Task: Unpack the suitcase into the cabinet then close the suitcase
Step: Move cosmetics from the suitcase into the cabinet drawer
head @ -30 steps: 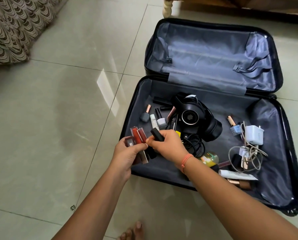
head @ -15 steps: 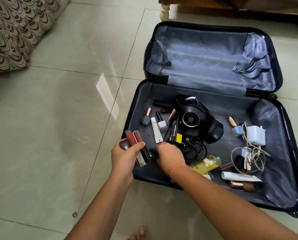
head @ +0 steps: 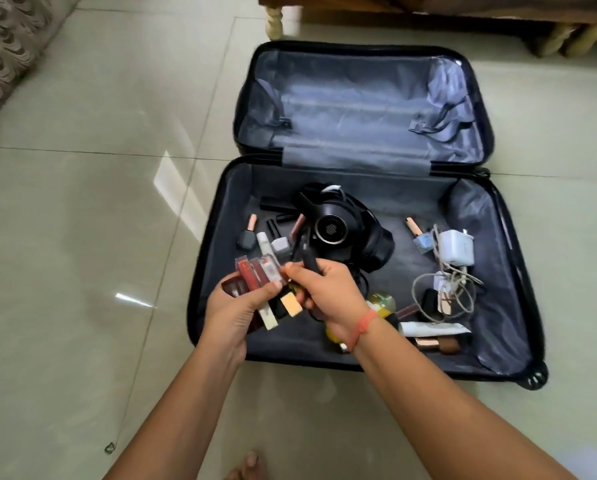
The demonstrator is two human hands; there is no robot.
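Suitcase (head: 498, 265) lies open; right hand's (head: 328, 292) fingers (head: 302, 276) pinch a dark tube (head: 309, 263) just beside left hand's (head: 234, 313) gripped cosmetics bundle (head: 259, 275).

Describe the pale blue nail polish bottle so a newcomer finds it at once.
Look in the open suitcase, near half, right of the black hair dryer. Beside the white charger lies the pale blue nail polish bottle with a rose-gold cap; the other polish bottles, left of the dryer, are grey.
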